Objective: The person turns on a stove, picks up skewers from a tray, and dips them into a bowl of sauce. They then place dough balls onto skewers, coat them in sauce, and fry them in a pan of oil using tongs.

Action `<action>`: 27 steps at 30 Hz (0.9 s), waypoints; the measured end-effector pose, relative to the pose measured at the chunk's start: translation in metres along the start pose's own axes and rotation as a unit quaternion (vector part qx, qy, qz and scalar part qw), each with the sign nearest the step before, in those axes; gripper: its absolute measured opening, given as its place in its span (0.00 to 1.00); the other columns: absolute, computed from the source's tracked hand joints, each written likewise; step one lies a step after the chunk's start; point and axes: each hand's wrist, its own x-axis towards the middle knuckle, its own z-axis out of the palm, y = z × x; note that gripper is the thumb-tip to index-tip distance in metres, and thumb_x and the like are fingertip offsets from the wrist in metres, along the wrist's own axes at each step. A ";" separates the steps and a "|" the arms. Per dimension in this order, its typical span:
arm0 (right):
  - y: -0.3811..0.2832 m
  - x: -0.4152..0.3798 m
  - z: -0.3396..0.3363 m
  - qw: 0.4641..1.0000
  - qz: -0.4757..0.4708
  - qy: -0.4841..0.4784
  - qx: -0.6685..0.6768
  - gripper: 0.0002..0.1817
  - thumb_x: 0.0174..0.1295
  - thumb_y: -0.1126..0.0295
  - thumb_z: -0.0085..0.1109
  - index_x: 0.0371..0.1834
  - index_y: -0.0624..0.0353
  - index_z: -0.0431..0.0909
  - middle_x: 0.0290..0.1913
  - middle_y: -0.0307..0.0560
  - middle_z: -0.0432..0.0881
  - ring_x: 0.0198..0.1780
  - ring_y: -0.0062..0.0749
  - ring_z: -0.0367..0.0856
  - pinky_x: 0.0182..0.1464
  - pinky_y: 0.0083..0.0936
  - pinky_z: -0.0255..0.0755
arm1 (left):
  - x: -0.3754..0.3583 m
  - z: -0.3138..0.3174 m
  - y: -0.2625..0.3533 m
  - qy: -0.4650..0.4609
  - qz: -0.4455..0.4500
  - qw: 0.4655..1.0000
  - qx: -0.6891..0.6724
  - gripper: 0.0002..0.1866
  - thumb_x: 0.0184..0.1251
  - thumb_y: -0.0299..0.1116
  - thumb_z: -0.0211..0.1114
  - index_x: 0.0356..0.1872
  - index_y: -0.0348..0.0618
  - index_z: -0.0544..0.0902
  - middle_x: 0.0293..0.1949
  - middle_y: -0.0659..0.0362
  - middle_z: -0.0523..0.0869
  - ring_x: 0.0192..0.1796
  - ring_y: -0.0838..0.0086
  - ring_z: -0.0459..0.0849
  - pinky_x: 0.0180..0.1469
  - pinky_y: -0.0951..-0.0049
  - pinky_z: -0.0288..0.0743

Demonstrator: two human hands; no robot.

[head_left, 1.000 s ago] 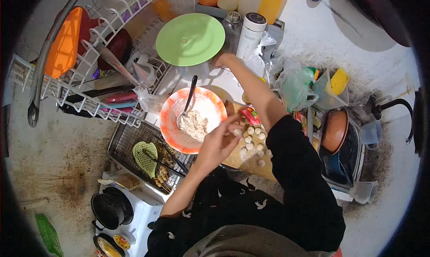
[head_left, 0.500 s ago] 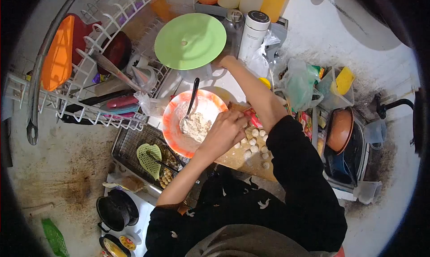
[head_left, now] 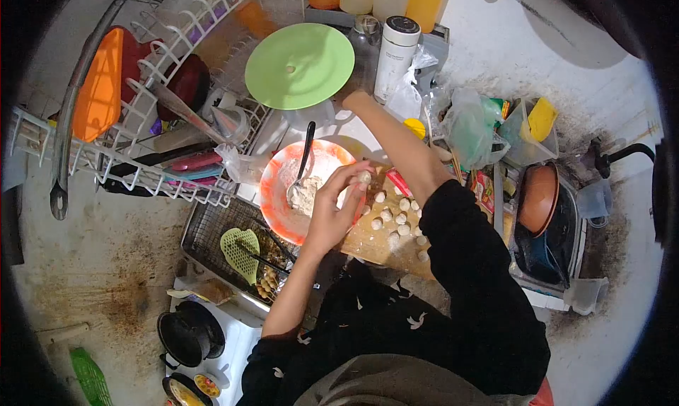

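Observation:
My left hand (head_left: 335, 206) is over the right rim of an orange-and-white bowl (head_left: 271, 206), pinching a small pale dough ball (head_left: 363, 177) between thumb and fingertips. Inside the bowl lie crumbly dough (head_left: 304, 196) and a black-handled spoon (head_left: 305, 150). My right hand (head_left: 356, 100) reaches far forward, beside a clear container (head_left: 311, 114) topped by a flat green plate (head_left: 300, 65). The plate's edge hides its fingers. Several round dough balls (head_left: 403, 229) rest on a floury wooden board (head_left: 368, 240) to the right of the bowl.
A white thermos (head_left: 397, 59) stands beyond my right hand. To the left are a white wire dish rack (head_left: 159, 183) and a wire basket with a green slotted ladle (head_left: 239, 254). A sink holding a brown pan (head_left: 537, 201) is at right.
My left hand has turned and opened up its grip, bringing the dough ball into sight between the fingertips. My right hand remains by the green plate.

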 end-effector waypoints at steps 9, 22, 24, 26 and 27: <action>0.010 -0.026 0.002 0.999 0.010 0.037 0.000 0.20 0.48 0.70 0.46 0.46 0.61 0.73 0.55 0.51 0.68 0.56 0.41 0.66 0.53 0.32 0.63 | -0.006 0.009 0.013 0.007 -0.096 0.982 -0.163 0.15 0.64 0.29 0.48 0.50 0.36 0.69 0.43 0.58 0.76 0.42 0.79 0.75 0.46 0.79 0.67; 0.044 0.075 0.058 0.980 0.035 0.132 -0.142 0.22 0.57 0.68 0.40 0.57 0.55 0.62 0.62 0.47 0.58 0.62 0.36 0.58 0.59 0.32 0.56 | -0.023 0.003 0.009 0.043 -0.089 0.981 -0.165 0.15 0.64 0.34 0.49 0.48 0.36 0.71 0.41 0.58 0.76 0.41 0.79 0.74 0.45 0.78 0.69; 0.035 0.060 0.045 0.971 0.053 0.108 -0.206 0.24 0.56 0.67 0.42 0.60 0.52 0.58 0.62 0.45 0.59 0.61 0.34 0.59 0.59 0.27 0.58 | -0.024 0.003 0.010 0.044 -0.092 0.980 -0.172 0.15 0.64 0.34 0.49 0.48 0.36 0.71 0.41 0.58 0.76 0.42 0.79 0.74 0.46 0.78 0.69; 0.033 0.054 0.041 0.978 0.038 0.099 -0.177 0.25 0.57 0.66 0.41 0.60 0.53 0.58 0.62 0.47 0.58 0.60 0.34 0.61 0.58 0.28 0.59 | -0.024 0.003 0.012 0.047 -0.090 0.978 -0.183 0.15 0.64 0.33 0.50 0.48 0.36 0.71 0.41 0.58 0.76 0.42 0.79 0.74 0.46 0.78 0.69; 0.034 0.055 0.042 0.978 0.039 0.099 -0.177 0.25 0.57 0.66 0.41 0.60 0.53 0.58 0.62 0.47 0.58 0.60 0.34 0.61 0.58 0.28 0.59 | -0.024 0.003 0.013 0.047 -0.090 0.978 -0.183 0.15 0.64 0.33 0.50 0.48 0.36 0.71 0.41 0.58 0.76 0.42 0.79 0.74 0.46 0.78 0.69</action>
